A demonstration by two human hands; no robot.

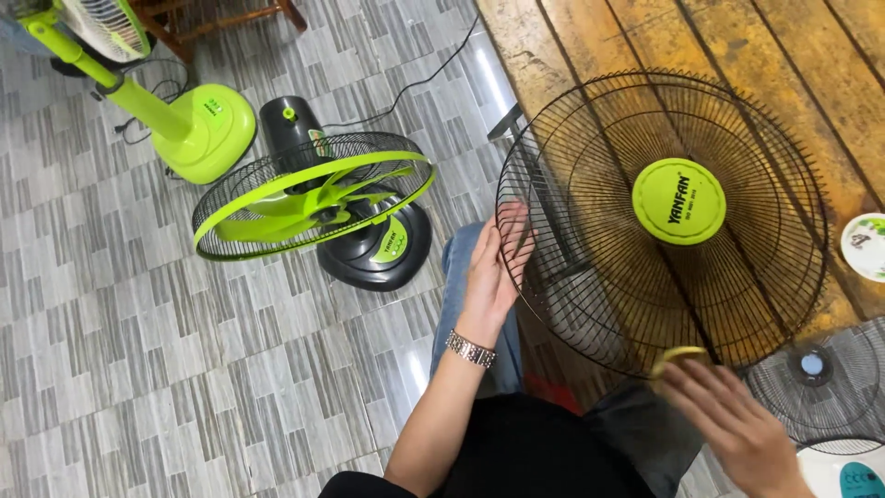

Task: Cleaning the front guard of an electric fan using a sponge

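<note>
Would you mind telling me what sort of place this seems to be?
Likely a small fan repair or assembly spot: a black wire fan guard held over a wooden table, with a dismantled green fan on the tiled floor.

- Lying against the left hand's fingers (502, 244): fan grille (664, 221), spreading rightward over the wooden platform (737, 46).
- Sitting left of those fingers on the tiled floor (138, 350): tilted fan (313, 198).
- Touching the grille's lower rim: right hand's fingers (691, 373).
- Lying right of them: smaller grille (816, 378).
</note>
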